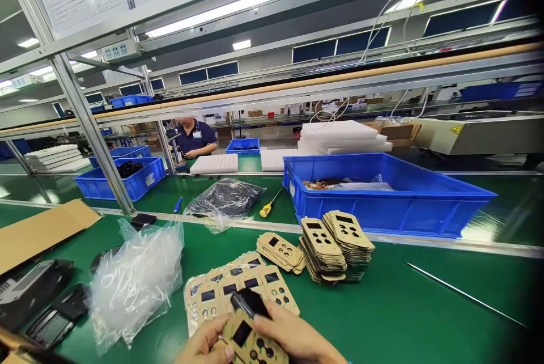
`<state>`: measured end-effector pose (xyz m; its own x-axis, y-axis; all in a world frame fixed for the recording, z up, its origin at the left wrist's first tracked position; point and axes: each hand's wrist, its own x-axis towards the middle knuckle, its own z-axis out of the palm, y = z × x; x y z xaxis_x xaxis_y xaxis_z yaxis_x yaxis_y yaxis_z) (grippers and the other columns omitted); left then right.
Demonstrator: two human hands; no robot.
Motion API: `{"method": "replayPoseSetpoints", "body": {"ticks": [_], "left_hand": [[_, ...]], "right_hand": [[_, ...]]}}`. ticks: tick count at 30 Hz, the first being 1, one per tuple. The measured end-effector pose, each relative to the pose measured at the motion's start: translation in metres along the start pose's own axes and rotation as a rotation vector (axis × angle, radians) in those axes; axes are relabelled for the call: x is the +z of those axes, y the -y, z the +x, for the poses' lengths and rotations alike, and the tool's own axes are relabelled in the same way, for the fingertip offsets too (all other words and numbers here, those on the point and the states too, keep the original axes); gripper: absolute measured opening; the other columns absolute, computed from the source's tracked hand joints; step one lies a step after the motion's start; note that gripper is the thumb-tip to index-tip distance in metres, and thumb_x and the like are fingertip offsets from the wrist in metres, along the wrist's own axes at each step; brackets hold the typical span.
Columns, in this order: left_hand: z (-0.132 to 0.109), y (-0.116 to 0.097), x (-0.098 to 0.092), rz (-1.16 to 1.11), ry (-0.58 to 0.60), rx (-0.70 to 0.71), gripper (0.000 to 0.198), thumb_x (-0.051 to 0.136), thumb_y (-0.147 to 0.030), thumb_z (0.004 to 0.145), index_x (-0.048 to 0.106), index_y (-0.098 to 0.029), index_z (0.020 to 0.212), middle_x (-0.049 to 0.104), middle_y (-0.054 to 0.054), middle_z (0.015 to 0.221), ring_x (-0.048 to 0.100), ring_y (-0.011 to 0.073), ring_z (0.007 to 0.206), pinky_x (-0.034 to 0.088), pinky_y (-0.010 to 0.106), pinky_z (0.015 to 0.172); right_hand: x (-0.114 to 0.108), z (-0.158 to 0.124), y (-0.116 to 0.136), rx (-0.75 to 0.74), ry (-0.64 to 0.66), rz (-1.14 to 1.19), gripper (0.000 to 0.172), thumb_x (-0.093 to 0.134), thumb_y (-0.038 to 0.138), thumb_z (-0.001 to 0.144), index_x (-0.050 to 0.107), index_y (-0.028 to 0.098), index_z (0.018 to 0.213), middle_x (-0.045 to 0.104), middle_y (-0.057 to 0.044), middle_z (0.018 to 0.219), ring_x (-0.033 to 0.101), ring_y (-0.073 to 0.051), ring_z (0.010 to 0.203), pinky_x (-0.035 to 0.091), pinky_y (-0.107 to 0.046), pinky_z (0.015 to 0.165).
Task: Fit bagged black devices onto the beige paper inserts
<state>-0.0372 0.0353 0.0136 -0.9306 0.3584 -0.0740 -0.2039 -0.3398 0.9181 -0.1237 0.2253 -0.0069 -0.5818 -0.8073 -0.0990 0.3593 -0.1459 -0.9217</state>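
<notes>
Near the bottom edge, a tan flat panel [249, 338] with a rectangular window and several round cut-outs is held between both of my hands. My left hand [206, 344] pinches its left side. My right hand [295, 333] grips its upper right side, thumb on the front. A black piece [255, 301] sticks up behind the panel at my right fingers; whether it is joined to the panel I cannot tell. Just beyond lie overlapping sheets of similar panels [229, 287]. To their right stand a low pile [280, 252] and two taller stacks of panels [323, 250].
A large blue bin [395, 214] stands behind the stacks. A thin metal rod [465, 295] lies at right, a yellow-handled screwdriver [267, 208] further back. At left are clear plastic bags [136, 284], black housings [36, 287] and cardboard [46, 231]. A person [195, 137] sits across the line.
</notes>
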Motion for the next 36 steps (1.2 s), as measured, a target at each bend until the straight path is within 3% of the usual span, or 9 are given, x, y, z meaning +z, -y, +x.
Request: {"method": "replayPoseSetpoints", "body": {"ticks": [6,15,18,22,25,27,30,33,36], "left_hand": [[-0.002,-0.002,0.009,-0.047,0.064,-0.031,0.059,0.079,-0.046,0.068,0.065,-0.018,0.118,0.070,0.013,0.105,0.060,0.0345,0.109,0.037,0.048,0.104],[-0.005,-0.006,0.010,0.013,0.065,-0.034,0.058,0.077,-0.045,0.072,0.063,-0.018,0.121,0.068,0.012,0.111,0.056,0.0329,0.115,0.036,0.044,0.105],[-0.008,-0.001,0.002,-0.066,-0.013,-0.038,0.061,0.081,-0.048,0.064,0.066,-0.016,0.113,0.070,0.013,0.104,0.061,0.0350,0.109,0.038,0.048,0.104],[-0.008,0.008,-0.009,-0.121,-0.260,0.015,0.056,0.084,-0.045,0.060,0.068,-0.017,0.106,0.071,0.012,0.099,0.063,0.0340,0.104,0.042,0.046,0.100],[-0.002,0.012,-0.005,-0.089,-0.290,0.065,0.050,0.084,-0.043,0.062,0.070,-0.018,0.102,0.071,0.011,0.101,0.064,0.0295,0.097,0.044,0.040,0.095],[0.003,0.013,0.003,-0.026,-0.239,0.083,0.049,0.082,-0.045,0.064,0.070,-0.017,0.102,0.071,0.010,0.096,0.065,0.0256,0.088,0.047,0.035,0.086],[0.006,0.013,0.011,0.158,-0.194,0.069,0.039,0.076,-0.049,0.071,0.072,-0.014,0.089,0.070,0.006,0.079,0.062,0.0191,0.075,0.045,0.026,0.071],[0.005,0.015,0.010,0.124,-0.238,0.060,0.037,0.080,-0.046,0.068,0.074,-0.017,0.090,0.072,0.007,0.085,0.064,0.0212,0.083,0.046,0.030,0.080],[0.006,0.018,0.006,-0.121,-0.294,0.037,0.050,0.087,-0.041,0.058,0.073,-0.020,0.101,0.074,0.011,0.095,0.067,0.0287,0.092,0.046,0.041,0.090]], "right_hand": [[0.006,-0.002,-0.015,0.049,0.144,0.266,0.058,0.079,0.058,0.068,0.069,0.009,0.096,0.071,-0.009,0.080,0.068,-0.021,0.082,0.048,-0.028,0.078],[0.006,-0.001,-0.006,0.171,0.030,0.305,0.061,0.079,0.062,0.064,0.070,0.009,0.092,0.072,-0.012,0.082,0.069,-0.025,0.080,0.051,-0.035,0.081],[-0.001,-0.002,0.007,0.071,-0.224,0.264,0.061,0.075,0.064,0.066,0.068,0.012,0.095,0.071,-0.013,0.091,0.065,-0.030,0.093,0.047,-0.043,0.091],[-0.011,-0.006,0.016,-0.434,-0.741,-0.316,0.057,0.051,0.065,0.086,0.061,0.017,0.114,0.061,-0.014,0.117,0.052,-0.031,0.114,0.034,-0.045,0.104],[-0.003,-0.006,0.010,-0.603,-0.542,-0.777,0.052,0.044,0.053,0.094,0.048,0.022,0.135,0.053,-0.013,0.124,0.047,-0.030,0.116,0.036,-0.044,0.102],[0.007,-0.006,0.003,-0.551,-0.302,-0.930,0.062,0.056,0.052,0.089,0.042,0.020,0.140,0.052,-0.015,0.124,0.047,-0.031,0.115,0.039,-0.044,0.101],[0.019,-0.005,-0.006,-0.384,-0.142,-0.943,0.084,0.073,0.052,0.075,0.040,0.013,0.141,0.046,-0.019,0.131,0.042,-0.035,0.123,0.035,-0.044,0.106],[0.019,-0.006,-0.007,-0.262,-0.116,-0.716,0.078,0.059,0.062,0.082,0.042,0.015,0.141,0.040,-0.018,0.142,0.034,-0.033,0.132,0.027,-0.046,0.112],[0.008,-0.008,-0.002,-0.285,-0.346,-0.433,0.069,0.037,0.069,0.090,0.051,0.018,0.134,0.051,-0.014,0.136,0.043,-0.032,0.127,0.030,-0.047,0.110]]}}
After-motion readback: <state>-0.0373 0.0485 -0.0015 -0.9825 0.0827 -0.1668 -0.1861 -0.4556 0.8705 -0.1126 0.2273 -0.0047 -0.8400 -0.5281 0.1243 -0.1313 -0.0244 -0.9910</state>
